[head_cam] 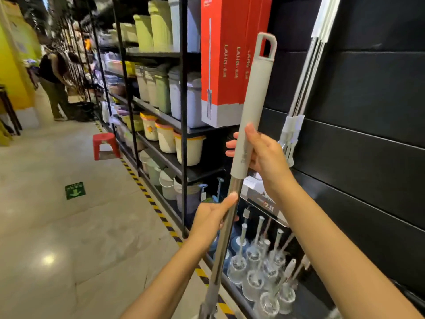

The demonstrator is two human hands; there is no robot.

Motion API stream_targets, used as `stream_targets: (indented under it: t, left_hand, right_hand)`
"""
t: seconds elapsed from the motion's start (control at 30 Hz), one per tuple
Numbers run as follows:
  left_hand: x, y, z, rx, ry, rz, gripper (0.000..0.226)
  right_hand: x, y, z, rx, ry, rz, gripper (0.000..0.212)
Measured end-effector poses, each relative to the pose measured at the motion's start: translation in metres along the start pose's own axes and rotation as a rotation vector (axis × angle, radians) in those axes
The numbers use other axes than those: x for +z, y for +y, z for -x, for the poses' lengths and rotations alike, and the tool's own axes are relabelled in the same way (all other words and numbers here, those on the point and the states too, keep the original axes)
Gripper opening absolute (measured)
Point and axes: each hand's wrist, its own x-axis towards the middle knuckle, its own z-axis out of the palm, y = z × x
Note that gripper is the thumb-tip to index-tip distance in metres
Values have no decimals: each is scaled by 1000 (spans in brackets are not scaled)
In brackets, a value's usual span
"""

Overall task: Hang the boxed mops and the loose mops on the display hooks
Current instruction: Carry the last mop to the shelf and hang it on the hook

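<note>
**Loose mop held upright before the display wall**

The loose mop point(232, 203) runs nearly vertical, its top leaning slightly right. The right hand point(259, 153) wraps the lower end of the grey grip; the left hand point(211, 217) closes round the steel pole just below. Both hold firmly. The hanging loop point(266, 46) rises well above the right hand, the nearer of the 2. No free hook is visible; hung mops point(305, 88) lie right of the loop, red boxed mops point(220, 63) left.
</note>
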Motion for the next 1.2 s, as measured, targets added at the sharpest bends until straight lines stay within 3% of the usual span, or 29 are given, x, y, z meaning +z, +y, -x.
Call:
stream_targets:
  t: [0.33, 0.43, 0.57, 0.63, 0.73, 0.97, 1.07, 1.2]
  left_hand:
    - [-1, 17, -156, 54, -127, -48, 81]
    - [1, 20, -196, 73, -151, -38, 91]
    - [8, 27, -245, 83, -275, -3, 80]
    - [10, 30, -269, 101, -327, -1, 90]
    - [9, 41, -305, 116, -431, 20, 110]
    - [19, 73, -382, 121, -727, 69, 70]
    - [32, 92, -406, 125, -822, 86, 73]
    - [54, 114, -433, 113, -857, 125, 72]
  right_hand:
    - [-17, 38, -130, -81, 70, 92, 51]
    - [-20, 41, -162, -104, 99, 126, 51]
    - [-31, 44, -199, -109, 162, 166, 53]
    - [-35, 46, -217, -107, 194, 187, 46]
    - [-36, 45, -245, -131, 263, 205, 41]
    - [-34, 27, -306, -225, 506, 317, 35]
    - [-40, 14, -327, -241, 612, 336, 24]
    - [-50, -2, -354, -255, 711, 343, 25]
